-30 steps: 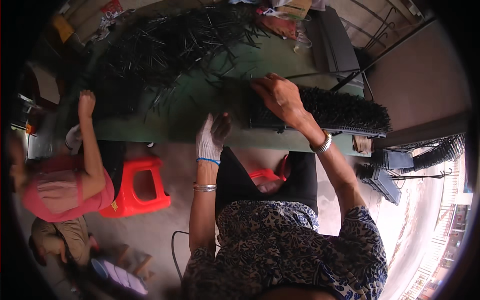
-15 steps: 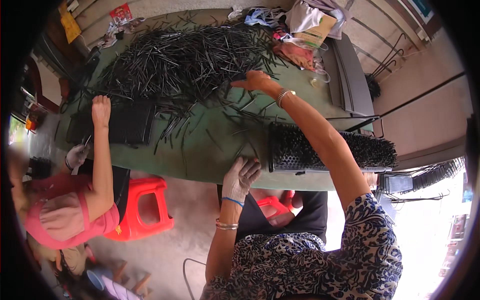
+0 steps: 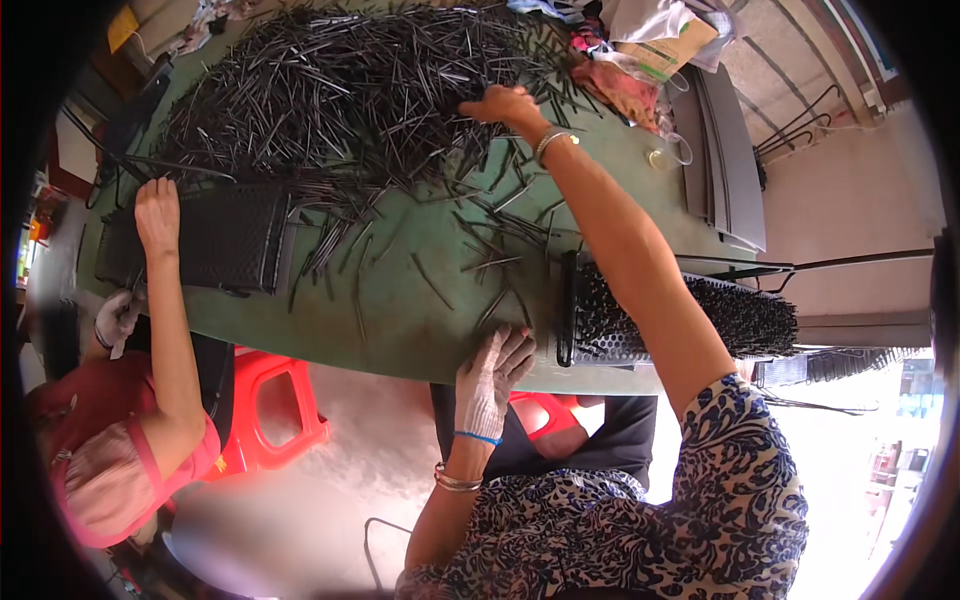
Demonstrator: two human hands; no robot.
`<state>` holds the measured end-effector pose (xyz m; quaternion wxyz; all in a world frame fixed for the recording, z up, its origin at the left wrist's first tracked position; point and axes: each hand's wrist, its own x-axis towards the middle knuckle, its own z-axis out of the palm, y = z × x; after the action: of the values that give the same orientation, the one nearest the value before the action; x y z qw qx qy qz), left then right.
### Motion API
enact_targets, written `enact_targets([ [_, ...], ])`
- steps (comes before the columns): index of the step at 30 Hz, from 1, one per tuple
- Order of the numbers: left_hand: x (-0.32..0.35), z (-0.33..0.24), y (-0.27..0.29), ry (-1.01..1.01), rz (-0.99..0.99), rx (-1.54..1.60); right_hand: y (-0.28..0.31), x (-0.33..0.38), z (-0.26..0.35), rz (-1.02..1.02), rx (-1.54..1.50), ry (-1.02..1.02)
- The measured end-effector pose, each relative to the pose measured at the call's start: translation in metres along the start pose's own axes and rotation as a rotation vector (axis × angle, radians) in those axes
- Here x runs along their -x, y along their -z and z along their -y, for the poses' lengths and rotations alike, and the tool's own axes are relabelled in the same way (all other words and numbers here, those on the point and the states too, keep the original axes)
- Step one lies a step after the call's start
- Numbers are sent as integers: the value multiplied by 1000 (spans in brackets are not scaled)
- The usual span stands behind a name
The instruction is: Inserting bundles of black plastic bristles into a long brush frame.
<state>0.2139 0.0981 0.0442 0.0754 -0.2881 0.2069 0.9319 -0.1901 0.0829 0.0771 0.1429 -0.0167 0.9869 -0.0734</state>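
Note:
A large heap of thin black sticks [image 3: 330, 90] covers the far part of the green table [image 3: 400, 320]. My bare right hand [image 3: 500, 108] reaches to the heap's right edge, thumb and fingers apart at the sticks, with nothing held that I can see. My left hand [image 3: 492, 370], in a pale glove with grey fingers, lies at the table's near edge, fingers stretched out and close to a few loose sticks [image 3: 495, 305]. Under my right forearm stands a long perforated rack [image 3: 605, 335], densely filled with upright black pieces [image 3: 740, 315]; the forearm hides part of it.
At the left a co-worker's bare hand [image 3: 158, 205] is over a dark perforated rack [image 3: 225, 245], the gloved hand [image 3: 118, 318] below it. Cloths [image 3: 620, 90] and grey panels [image 3: 725, 160] lie at the far right. A red stool [image 3: 265, 410] stands beside the co-worker.
The view has shifted, with the heap nearer its upper edge. My right hand has come closer to the sticks. My left hand stays by the table's edge. The co-worker's hand has moved left.

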Motion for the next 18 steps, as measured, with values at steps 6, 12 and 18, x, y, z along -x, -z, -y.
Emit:
enact_targets([
  [6, 7, -4, -5, -150, -181, 48, -9, 5, -21, -72, 15, 150],
  [12, -20, -17, -21, -263, -192, 82, -29, 7, -54, -258, 58, 448],
  [18, -63, -35, -37, -280, -223, 99, -45, 59, -78, -113, 103, 886],
])
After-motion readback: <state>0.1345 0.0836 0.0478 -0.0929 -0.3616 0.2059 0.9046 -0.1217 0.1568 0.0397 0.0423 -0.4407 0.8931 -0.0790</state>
